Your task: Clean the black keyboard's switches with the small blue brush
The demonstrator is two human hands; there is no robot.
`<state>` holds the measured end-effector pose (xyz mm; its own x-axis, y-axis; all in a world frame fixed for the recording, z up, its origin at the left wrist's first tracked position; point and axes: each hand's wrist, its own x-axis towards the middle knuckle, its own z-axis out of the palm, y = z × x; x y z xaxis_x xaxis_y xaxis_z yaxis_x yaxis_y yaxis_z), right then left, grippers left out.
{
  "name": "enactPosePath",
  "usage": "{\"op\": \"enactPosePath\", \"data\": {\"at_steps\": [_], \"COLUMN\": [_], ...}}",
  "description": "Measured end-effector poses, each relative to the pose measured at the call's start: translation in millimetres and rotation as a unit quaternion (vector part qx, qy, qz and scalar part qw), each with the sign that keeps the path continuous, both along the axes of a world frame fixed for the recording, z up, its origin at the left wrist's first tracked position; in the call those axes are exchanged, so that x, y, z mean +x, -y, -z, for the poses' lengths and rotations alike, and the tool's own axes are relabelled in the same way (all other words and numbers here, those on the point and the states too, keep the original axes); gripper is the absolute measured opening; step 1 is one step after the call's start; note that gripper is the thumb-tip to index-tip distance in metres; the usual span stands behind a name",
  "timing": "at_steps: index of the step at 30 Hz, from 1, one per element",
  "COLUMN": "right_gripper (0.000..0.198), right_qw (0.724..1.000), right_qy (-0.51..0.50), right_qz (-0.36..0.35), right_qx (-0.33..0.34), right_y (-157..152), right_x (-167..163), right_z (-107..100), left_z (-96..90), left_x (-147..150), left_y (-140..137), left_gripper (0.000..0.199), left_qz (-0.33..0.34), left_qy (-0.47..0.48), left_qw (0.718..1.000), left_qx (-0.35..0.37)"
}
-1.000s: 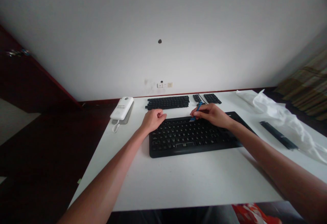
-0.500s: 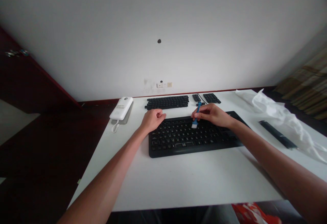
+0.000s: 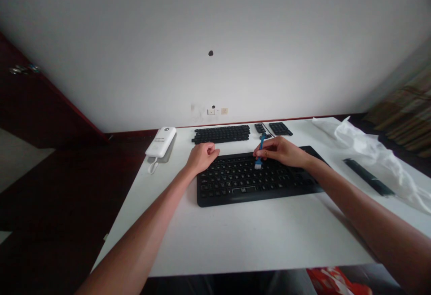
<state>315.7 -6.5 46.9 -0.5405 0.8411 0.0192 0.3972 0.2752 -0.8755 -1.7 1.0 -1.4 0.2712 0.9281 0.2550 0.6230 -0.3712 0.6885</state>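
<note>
**Brush on the Keys**

The right hand (image 3: pixel 281 151) pinched a slim blue-handled brush (image 3: pixel 260 152) in its fingers, white bristles down on the upper rows of a flat black keyboard (image 3: pixel 252 179). The left hand (image 3: pixel 202 156) lay curled into a loose fist at the keyboard's top-left corner, fingers folded in, on the smooth white table (image 3: pixel 235 236). Crumpled white plastic wrap (image 3: pixel 370 153) lay to the right.

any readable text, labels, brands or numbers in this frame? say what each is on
None can be read.
Black keyboard under the hands: pale key legends, too small and blurred.
White device on the table's left: a dark label patch, unreadable.
Far keyboard by the wall: no legends legible.
Blue brush in the right hand: no marking visible.
Left hand, closed in a fist at the keyboard's corner: nothing visibly held.
</note>
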Motion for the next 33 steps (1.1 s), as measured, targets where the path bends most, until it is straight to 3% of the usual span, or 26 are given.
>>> {"op": "enactPosePath", "data": {"at_steps": [3,7,13,27,33], "right_gripper": [0.042,0.041,0.038,0.035,0.036], "right_qw": [0.999,1.0,0.997,0.995,0.99], "right_qy": [0.005,-0.006,-0.017,0.007,0.013], "right_qz": [-0.016,0.0,-0.044,-0.077,-0.099], "right_qx": [-0.035,-0.011,-0.064,-0.07,-0.102], "right_y": [0.8,0.4,0.2,5.2,7.9], "right_x": [-0.9,0.0,1.9,-2.2,-3.9], "right_z": [-0.8,-2.0,-0.5,-3.0,-4.0], "left_z": [0.6,0.2,-3.1,-1.2,-2.3], "left_x": [-0.2,0.2,0.9,0.5,0.6], "left_y": [0.1,0.5,1.3,0.1,0.3], "left_gripper": [0.044,0.043,0.043,0.042,0.042], "left_qz": [-0.001,0.001,-0.003,-0.002,-0.002], "left_qy": [0.0,0.004,-0.001,-0.009,-0.018], "left_qw": [1.0,1.0,1.0,1.0,1.0], "left_qx": [0.0,-0.003,-0.007,-0.003,-0.002]}}
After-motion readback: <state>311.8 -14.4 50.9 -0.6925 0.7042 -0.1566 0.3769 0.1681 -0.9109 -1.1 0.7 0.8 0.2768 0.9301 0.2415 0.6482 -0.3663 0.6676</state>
